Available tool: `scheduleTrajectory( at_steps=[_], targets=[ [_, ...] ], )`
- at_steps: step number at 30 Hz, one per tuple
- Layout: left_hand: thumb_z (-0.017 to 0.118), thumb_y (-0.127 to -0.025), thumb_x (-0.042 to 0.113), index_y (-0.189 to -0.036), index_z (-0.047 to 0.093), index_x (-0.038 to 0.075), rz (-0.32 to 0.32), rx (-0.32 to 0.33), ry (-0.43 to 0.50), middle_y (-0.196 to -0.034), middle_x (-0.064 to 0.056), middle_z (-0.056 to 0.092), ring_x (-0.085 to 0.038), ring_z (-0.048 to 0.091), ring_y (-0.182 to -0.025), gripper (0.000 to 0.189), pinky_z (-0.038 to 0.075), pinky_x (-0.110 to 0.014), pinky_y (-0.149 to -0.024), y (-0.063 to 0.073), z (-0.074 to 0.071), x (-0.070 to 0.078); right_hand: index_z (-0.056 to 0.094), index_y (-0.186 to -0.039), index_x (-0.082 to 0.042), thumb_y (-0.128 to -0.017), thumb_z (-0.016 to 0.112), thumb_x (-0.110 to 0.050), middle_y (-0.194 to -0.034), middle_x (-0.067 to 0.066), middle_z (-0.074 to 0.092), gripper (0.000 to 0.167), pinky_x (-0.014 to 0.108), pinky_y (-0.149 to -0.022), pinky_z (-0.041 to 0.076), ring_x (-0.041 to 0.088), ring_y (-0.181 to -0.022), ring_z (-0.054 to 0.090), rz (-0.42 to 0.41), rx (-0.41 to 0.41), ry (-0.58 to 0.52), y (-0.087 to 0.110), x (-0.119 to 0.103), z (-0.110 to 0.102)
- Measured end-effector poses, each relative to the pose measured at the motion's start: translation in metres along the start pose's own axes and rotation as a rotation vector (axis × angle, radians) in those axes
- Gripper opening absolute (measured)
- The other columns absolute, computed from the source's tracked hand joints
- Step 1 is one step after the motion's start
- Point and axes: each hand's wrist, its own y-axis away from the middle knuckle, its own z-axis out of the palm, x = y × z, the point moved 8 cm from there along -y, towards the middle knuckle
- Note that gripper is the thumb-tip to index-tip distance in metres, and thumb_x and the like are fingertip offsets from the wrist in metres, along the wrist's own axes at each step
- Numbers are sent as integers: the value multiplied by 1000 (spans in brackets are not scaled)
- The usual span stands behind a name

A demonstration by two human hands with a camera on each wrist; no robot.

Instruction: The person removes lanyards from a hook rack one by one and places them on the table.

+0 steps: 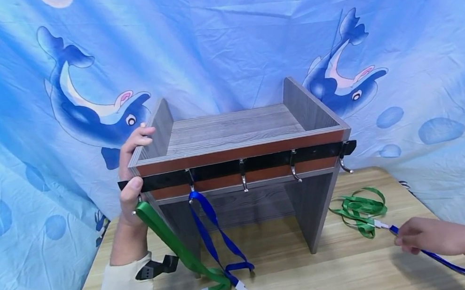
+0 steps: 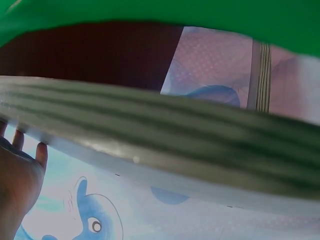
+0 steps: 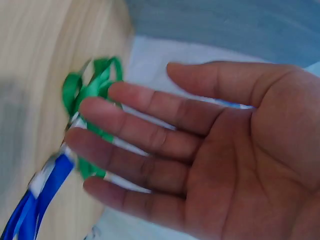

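A grey wood-grain shelf (image 1: pixel 231 128) carries a black hook rail (image 1: pixel 218 170) across its front. My left hand (image 1: pixel 129 197) grips the shelf's left end, thumb in front by the rail and fingers over the side panel. From the leftmost hook hangs a green lanyard (image 1: pixel 166 237); a blue lanyard (image 1: pixel 208 209) hangs from the hook beside it. At the right, my right hand (image 1: pixel 435 236) hovers over another blue lanyard (image 1: pixel 451 264), its fingers loosely extended in the right wrist view. A second green lanyard (image 1: pixel 362 206) lies bunched just beyond those fingertips.
Three more metal hooks, including a middle hook (image 1: pixel 244 178), run along the rail with nothing hung on them. The wooden table (image 1: pixel 281 281) ends at a rounded right corner. Behind everything hangs a blue curtain (image 1: pixel 222 47) with dolphin prints.
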Motion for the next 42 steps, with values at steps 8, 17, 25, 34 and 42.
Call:
scheduleTrajectory(
  at_steps=[8,17,25,34,42],
  targets=[
    [55,-92,30,-135,60,12,8,-7,7,-153,-11,47,-32,33,-143,46,22,-48,-115,-1,2,0,68,-133,-5,-111,51,-17,-121,0,74,31,19,-80,53,-6,-104,66,-168,2,81,-6,-53,17],
    [55,-93,29,-134,60,11,16,-5,14,-152,-10,48,-31,34,-142,45,22,-47,-114,-1,0,1,67,-137,-15,-111,49,-12,-130,-4,74,32,17,-88,56,-4,-118,66,-343,18,19,-19,-109,45],
    [54,-93,29,-134,60,12,16,-11,10,-152,-10,49,-31,33,-143,45,22,-47,-115,-2,2,1,62,-144,-32,-111,53,-26,-143,2,66,35,23,-90,55,1,-123,62,-381,57,21,-32,-146,67],
    [51,-92,26,-133,60,10,29,-14,-4,-150,-9,50,-30,36,-140,45,23,-46,-115,-3,3,2,51,-154,-25,-112,52,-28,-156,14,56,42,24,-93,56,4,-123,65,-415,10,-90,-56,-169,90],
    [54,-91,26,-133,60,11,25,-2,-5,-150,-10,50,-30,36,-140,45,24,-45,-114,-2,1,2,46,-158,-25,-112,51,-25,-161,12,51,46,21,-108,49,0,-142,51,-495,59,-208,-80,-190,114]
  ],
)
